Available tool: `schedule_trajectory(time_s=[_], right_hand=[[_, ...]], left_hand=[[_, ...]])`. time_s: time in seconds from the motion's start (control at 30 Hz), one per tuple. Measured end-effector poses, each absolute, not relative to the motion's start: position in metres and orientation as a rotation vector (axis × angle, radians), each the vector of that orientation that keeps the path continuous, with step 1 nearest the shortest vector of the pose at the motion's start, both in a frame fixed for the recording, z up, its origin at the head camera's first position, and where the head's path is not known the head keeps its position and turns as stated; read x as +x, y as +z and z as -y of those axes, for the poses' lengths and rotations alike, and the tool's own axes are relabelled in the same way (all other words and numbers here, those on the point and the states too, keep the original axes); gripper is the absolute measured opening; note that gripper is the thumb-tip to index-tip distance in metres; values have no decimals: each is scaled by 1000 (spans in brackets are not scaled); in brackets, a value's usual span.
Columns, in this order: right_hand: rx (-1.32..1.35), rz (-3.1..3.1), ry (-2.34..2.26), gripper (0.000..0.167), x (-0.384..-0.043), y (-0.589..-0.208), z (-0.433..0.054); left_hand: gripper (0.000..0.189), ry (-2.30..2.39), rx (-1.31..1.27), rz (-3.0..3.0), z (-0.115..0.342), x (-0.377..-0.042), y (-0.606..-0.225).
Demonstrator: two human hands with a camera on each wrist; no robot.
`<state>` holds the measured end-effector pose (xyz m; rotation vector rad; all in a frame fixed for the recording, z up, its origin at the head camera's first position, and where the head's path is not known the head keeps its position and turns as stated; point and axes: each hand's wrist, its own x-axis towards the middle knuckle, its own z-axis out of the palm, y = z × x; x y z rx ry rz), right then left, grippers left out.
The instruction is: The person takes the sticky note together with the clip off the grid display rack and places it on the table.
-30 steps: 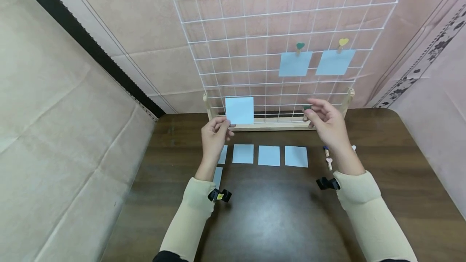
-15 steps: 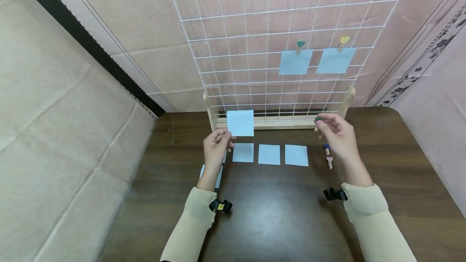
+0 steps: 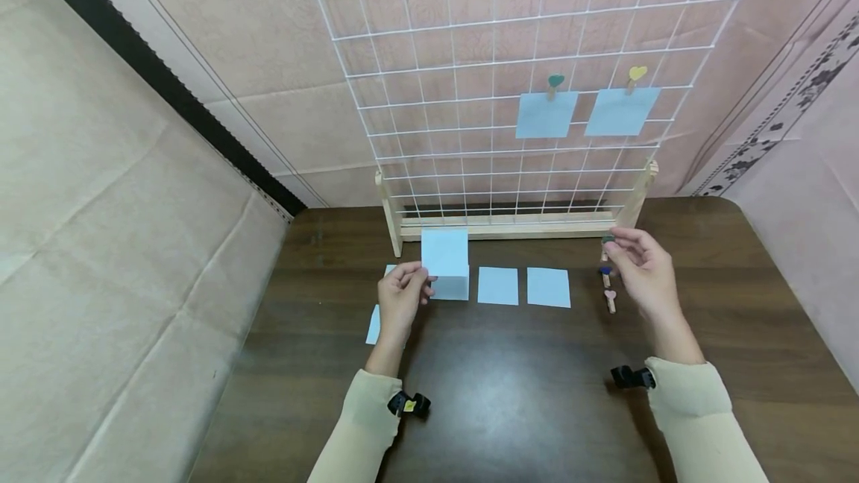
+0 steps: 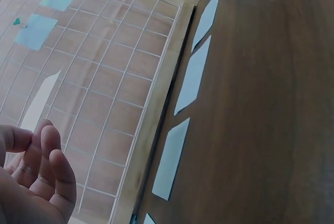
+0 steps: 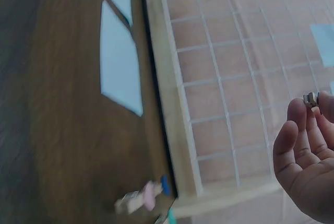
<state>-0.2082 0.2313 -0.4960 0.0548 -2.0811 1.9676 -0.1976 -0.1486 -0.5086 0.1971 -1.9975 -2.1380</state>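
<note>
My left hand (image 3: 421, 276) pinches a light blue paper square (image 3: 444, 250) by its lower left corner and holds it upright just above the table, in front of the wooden base (image 3: 503, 228). In the left wrist view the square (image 4: 39, 104) shows edge-on above my curled fingers (image 4: 44, 153). Between finger and thumb my right hand (image 3: 612, 244) pinches a small green-topped clothespin (image 3: 607, 241), low beside the rack's right post; its tip (image 5: 310, 98) also shows in the right wrist view. The white wire grid (image 3: 470, 95) carries two blue notes under a green heart clip (image 3: 555, 83) and a yellow one (image 3: 637, 74).
Blue paper squares (image 3: 498, 285) (image 3: 548, 287) lie in a row on the dark wooden table (image 3: 510, 393), with more at the left (image 3: 373, 325). Blue and pink clothespins (image 3: 609, 297) lie below my right hand. Padded walls close in on the left and right.
Both hands have come down from the grid toward the table. The left brought the paper square lower, and the right moved right and down with the clothespin.
</note>
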Motion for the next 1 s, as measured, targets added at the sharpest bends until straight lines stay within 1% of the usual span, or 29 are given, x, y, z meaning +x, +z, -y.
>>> schedule_trajectory(time_s=[0.23, 0.43, 0.6, 0.73, 1.0], right_hand=[[-44, 2030, 2045, 25, -202, -519, -250], [-115, 2144, 1959, 20, -197, -534, -264], [-144, 2310, 1799, 29, -194, -541, -272], [-129, 2355, 1750, 27, -193, -547, -274], [-142, 2491, 1644, 34, -189, -551, -276]], left_hand=[[14, -2133, 249, 2043, 154, -187, -520], [15, -2144, 314, 2059, 158, -177, -534], [14, -2137, 329, 2091, 159, -170, -541], [15, -2126, 337, 2107, 159, -166, -544], [15, -2130, 339, 2132, 159, -155, -551]])
